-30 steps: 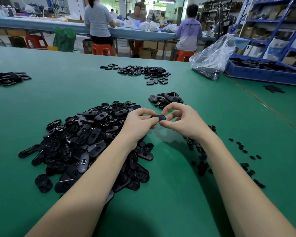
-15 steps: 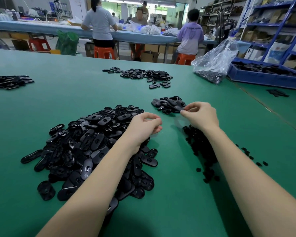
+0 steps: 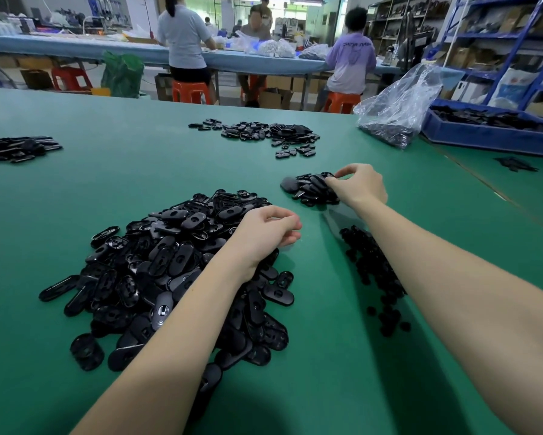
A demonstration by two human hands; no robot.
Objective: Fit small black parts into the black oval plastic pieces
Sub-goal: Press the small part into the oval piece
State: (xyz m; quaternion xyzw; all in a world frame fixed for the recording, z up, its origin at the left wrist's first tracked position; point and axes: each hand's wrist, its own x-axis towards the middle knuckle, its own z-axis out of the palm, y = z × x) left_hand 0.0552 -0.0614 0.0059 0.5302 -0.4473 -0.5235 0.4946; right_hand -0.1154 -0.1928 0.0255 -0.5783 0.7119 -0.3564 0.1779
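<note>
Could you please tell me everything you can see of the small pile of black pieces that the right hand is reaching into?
The small pile is a low, loose heap of glossy black oval pieces, seemingly plastic, overlapping at odd angles on the green table. It lies beyond the big pile and apart from it. The right hand rests on its right side, fingertips at a top piece; whether they pinch it is unclear.

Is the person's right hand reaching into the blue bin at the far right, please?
No, the right hand rests on the small pile of oval pieces on the green table, well short of the blue bin.
</note>
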